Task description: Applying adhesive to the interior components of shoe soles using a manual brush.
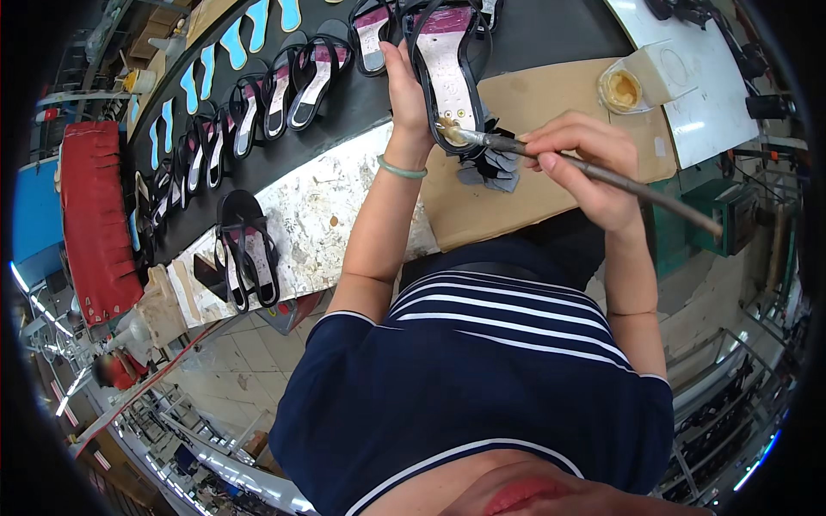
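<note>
My left hand (407, 101) is closed along the left side of a black strappy sandal (451, 70), holding it up above the bench. The sandal's footbed is white, with a purple band toward the toe end. In my right hand (594, 163) is a long-handled brush (624, 183), gripped between thumb and fingers. Its yellowish, coated bristles touch the near end of the footbed. Just under the sandal lies a pile of dark grey flat pieces (495, 172), partly hidden. A clear tub of yellowish paste (621, 90) stands to the right of the sandal.
Rows of similar sandals (320, 73) and light blue insole pieces (232, 43) lie on a black belt (361, 107). A pair of sandals (247, 249) rests on the stained white board (314, 206). Brown cardboard (551, 99) covers the bench ahead. Red padding (96, 219) hangs far left.
</note>
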